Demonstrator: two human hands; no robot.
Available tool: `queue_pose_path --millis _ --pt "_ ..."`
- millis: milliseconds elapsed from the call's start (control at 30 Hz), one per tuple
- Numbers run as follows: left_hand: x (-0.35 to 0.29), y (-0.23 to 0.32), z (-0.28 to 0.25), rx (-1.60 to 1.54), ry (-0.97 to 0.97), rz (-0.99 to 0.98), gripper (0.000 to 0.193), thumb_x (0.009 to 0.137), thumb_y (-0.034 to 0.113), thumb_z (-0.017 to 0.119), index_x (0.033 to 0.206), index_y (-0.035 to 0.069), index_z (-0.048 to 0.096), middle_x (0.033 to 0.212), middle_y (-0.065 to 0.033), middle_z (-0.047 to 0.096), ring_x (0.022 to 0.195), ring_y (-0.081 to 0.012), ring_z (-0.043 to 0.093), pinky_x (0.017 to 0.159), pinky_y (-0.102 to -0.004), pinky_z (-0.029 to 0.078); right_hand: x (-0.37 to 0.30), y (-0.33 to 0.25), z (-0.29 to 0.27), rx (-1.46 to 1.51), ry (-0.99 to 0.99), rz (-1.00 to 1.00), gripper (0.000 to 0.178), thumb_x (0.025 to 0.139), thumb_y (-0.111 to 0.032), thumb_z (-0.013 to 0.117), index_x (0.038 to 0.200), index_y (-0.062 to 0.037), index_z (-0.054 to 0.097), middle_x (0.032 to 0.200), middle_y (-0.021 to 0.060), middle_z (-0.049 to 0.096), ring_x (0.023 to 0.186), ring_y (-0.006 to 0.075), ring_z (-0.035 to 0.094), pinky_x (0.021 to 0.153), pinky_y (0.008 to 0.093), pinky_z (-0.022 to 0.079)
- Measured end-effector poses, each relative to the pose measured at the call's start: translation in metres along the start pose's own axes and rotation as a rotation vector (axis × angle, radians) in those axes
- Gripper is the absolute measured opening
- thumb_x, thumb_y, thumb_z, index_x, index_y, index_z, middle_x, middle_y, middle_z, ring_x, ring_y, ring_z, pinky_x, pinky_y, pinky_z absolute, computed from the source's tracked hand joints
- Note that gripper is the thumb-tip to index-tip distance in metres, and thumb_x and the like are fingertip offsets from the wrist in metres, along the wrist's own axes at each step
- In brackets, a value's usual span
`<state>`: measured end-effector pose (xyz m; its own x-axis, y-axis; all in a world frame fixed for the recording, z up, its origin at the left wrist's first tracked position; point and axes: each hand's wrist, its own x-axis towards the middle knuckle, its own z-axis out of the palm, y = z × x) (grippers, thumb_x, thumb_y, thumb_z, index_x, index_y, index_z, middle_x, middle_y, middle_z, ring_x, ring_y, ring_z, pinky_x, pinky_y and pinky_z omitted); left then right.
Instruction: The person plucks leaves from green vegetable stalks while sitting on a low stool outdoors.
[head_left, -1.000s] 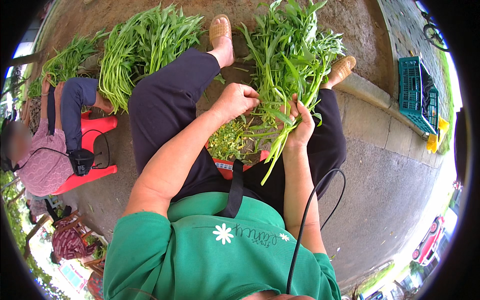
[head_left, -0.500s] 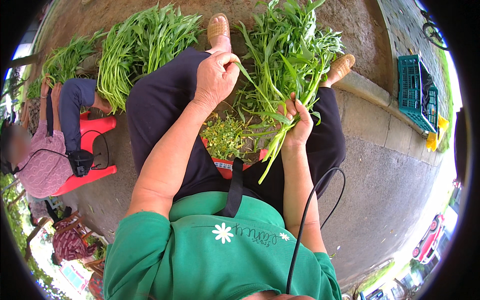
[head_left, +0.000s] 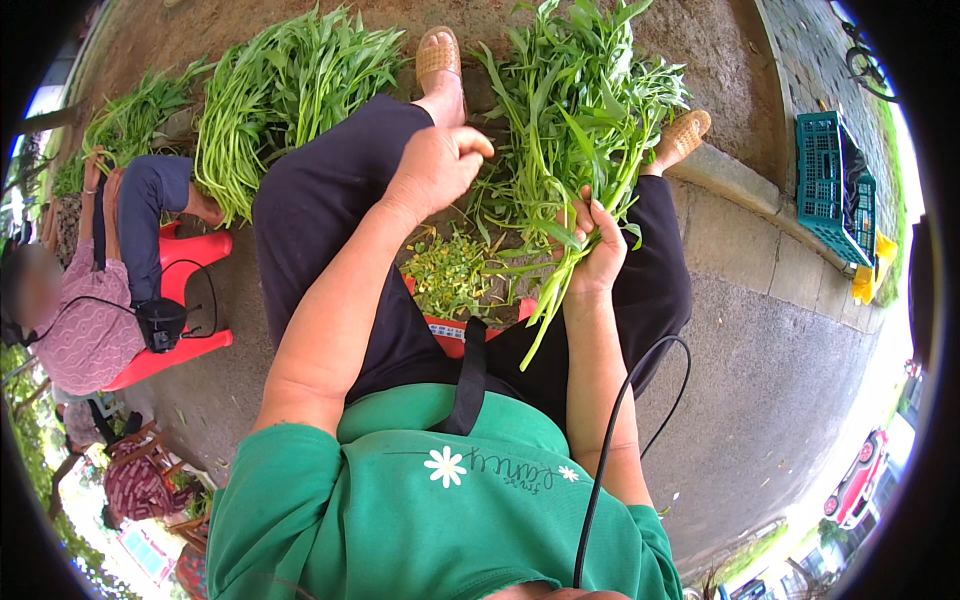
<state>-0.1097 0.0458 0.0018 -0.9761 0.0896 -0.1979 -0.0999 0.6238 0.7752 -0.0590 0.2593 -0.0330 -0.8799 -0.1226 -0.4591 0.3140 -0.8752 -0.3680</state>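
Observation:
My right hand (head_left: 597, 245) is closed round the pale stems of a bunch of water spinach (head_left: 560, 275), whose cut ends point toward my lap. Its leaves run up into a large heap of water spinach (head_left: 570, 100) between my feet. My left hand (head_left: 437, 170) hovers left of that heap, above my knee, its fingers curled in with the fingertips toward the right. What it holds, if anything, is hidden. Yellowish and green leaf scraps (head_left: 447, 275) lie on the ground between my legs.
Another pile of water spinach (head_left: 290, 110) lies left of my foot. At far left a person (head_left: 95, 325) sits on a red plastic stool (head_left: 195, 270) beside more greens. A teal plastic crate (head_left: 825, 180) stands at right near the kerb. A black cable (head_left: 610, 440) hangs over my right arm.
My left hand has moved slightly down and turned, and the leaf that stuck out from its fingers no longer shows. The stems in my right hand have shifted a little.

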Motion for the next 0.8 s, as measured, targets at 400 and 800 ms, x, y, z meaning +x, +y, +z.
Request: queue_pose_path --millis 400,800 --pt "-0.018 -0.003 0.014 0.367 -0.575 0.08 0.019 0.072 0.018 0.065 0.089 0.009 0.07 0.075 -0.0112 0.066 0.07 -0.0262 0.063 0.07 -0.0354 0.049 -0.001 0.0 0.002 0.049 -0.022 0.01 0.019 0.085 -0.013 0.051 0.099 -0.0012 0.055 0.062 -0.0022 0.037 0.053 0.01 0.034 0.048 0.0215 0.033" --pt "-0.013 0.048 0.022 -0.221 0.065 0.458 0.011 0.081 0.01 0.064 0.09 0.003 0.065 0.079 -0.0053 0.064 0.066 -0.0125 0.059 0.062 -0.0242 0.047 -0.003 0.008 0.009 -0.117 0.043 0.022 0.019 0.084 -0.014 0.052 0.098 -0.0007 0.055 0.062 -0.0014 0.04 0.053 0.0105 0.037 0.049 0.0228 0.035"
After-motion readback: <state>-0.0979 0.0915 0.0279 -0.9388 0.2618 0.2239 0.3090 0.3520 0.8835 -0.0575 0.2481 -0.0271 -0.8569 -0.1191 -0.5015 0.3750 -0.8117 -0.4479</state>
